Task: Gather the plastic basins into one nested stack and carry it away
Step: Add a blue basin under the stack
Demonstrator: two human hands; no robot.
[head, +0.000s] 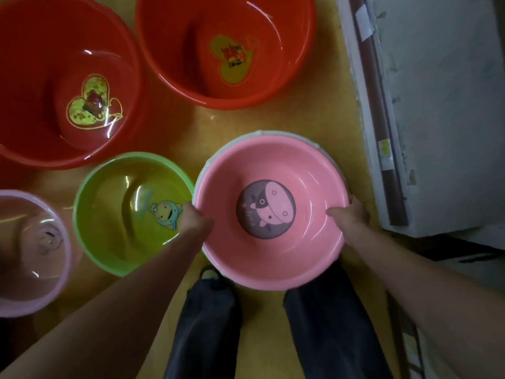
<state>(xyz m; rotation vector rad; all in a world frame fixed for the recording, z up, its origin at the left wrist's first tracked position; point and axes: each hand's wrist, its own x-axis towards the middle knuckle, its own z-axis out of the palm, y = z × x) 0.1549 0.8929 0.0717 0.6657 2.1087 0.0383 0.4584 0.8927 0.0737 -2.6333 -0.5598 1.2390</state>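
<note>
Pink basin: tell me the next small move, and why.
Probably lift the pink basin toward the red basin ahead. The left hand and right hand grip its opposite rim sides, a pale basin already nests under it, and the red one looks wider.

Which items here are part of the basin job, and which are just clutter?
Job: pink basin, gripped by left hand and right hand, nested in a pale basin; green basin; lilac basin; left red basin; right red basin.
Lying about: brown roll; white ledge.

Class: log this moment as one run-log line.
left grip: holds pink basin rim | right grip: holds opposite rim | pink basin: nested in pale basin | unstacked: green basin, left red basin, right red basin, lilac basin
</note>
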